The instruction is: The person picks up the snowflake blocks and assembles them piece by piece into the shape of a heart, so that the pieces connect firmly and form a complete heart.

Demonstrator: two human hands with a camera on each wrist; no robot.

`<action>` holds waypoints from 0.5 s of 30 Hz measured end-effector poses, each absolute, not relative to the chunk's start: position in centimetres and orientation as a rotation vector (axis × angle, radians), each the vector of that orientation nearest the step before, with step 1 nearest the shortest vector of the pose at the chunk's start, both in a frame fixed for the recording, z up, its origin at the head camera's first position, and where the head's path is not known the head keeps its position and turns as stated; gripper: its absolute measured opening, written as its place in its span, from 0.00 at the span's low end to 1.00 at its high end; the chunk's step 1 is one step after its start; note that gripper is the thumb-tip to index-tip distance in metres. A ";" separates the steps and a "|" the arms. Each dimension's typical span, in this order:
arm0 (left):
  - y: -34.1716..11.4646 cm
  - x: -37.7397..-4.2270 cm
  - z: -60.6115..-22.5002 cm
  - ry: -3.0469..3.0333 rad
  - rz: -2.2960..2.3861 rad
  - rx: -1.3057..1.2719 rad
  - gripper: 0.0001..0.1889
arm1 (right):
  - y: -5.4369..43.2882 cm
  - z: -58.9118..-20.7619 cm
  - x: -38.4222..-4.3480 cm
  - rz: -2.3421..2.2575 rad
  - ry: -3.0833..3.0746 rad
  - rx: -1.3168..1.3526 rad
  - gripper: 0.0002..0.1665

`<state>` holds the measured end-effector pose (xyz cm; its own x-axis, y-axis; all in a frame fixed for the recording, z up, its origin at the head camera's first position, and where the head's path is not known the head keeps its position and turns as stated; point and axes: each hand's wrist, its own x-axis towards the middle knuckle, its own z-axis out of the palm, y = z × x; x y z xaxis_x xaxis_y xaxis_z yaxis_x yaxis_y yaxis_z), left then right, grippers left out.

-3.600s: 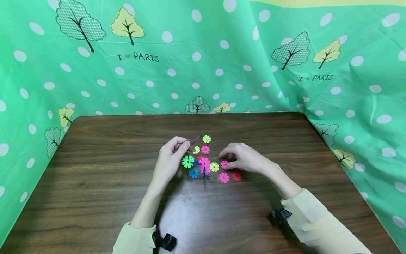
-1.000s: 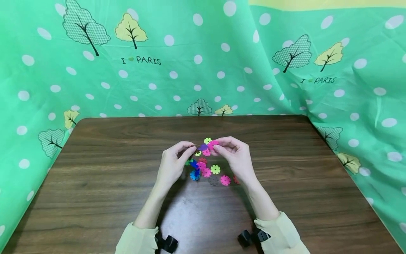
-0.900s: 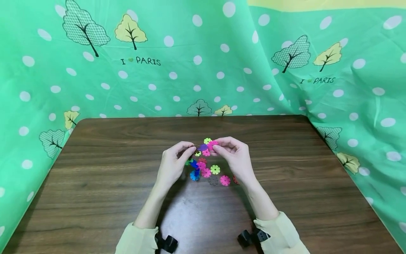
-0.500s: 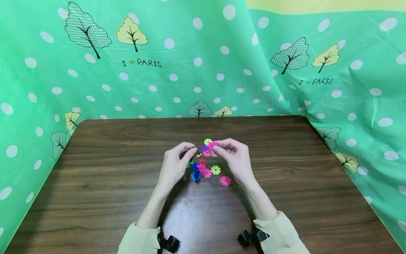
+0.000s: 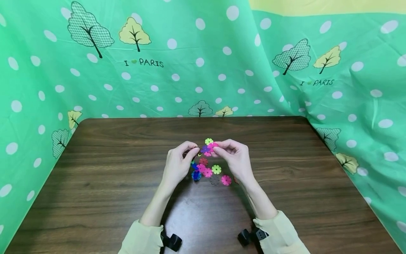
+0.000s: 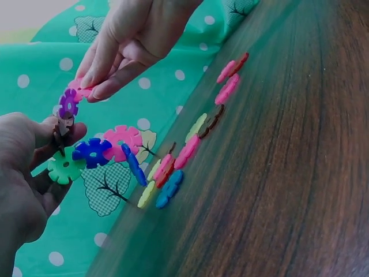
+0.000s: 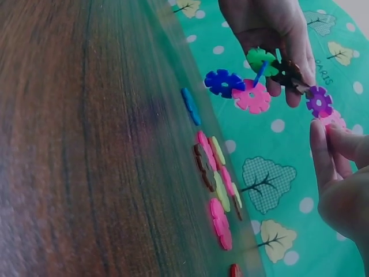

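My left hand (image 5: pixel 179 164) grips a chain of notched plastic snowflake discs above the table. In the left wrist view the chain includes a green disc (image 6: pixel 64 167), a blue disc (image 6: pixel 92 153), a pink disc (image 6: pixel 123 142) and another blue disc (image 6: pixel 134 165) set crosswise. A brown disc (image 7: pixel 286 75) sits at the left fingers, with a purple disc (image 7: pixel 319 101) beyond it. Thumb and fingers of my right hand (image 5: pixel 234 157) pinch a further pink disc (image 5: pixel 211 145) against the purple one's edge. Whether those two are slotted together I cannot tell.
Loose discs lie on the brown wooden table (image 5: pixel 111 183) below the hands, among them a yellow-green disc (image 5: pixel 216 169), a pink disc (image 5: pixel 226 180) and a blue disc (image 7: pixel 190 106). A green patterned cloth (image 5: pixel 203 42) hangs behind the table's far edge.
Since the oldest frame, my right hand has taken a pink disc from the table's right-hand pieces and brought it left to the purple disc. During the last second both hands have barely moved.
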<state>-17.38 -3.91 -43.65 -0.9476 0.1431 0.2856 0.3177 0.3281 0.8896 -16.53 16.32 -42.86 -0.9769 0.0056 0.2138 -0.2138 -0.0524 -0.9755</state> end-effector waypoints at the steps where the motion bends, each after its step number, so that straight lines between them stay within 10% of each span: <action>1: -3.9 -17.4 -43.7 -2.430 -1.689 -0.421 0.06 | 16.3 -42.9 -16.5 2.161 -2.051 0.225 0.12; 15: -3.8 -17.4 -43.9 -2.479 -2.003 -0.408 0.09 | 17.1 -42.4 -16.6 2.240 -2.115 0.183 0.20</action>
<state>-17.44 -3.78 -43.85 -0.9652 0.2405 0.1027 0.1509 0.1915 0.9698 -16.63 17.12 -42.45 -0.9914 -0.0412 0.1241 -0.1215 -0.0597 -0.9908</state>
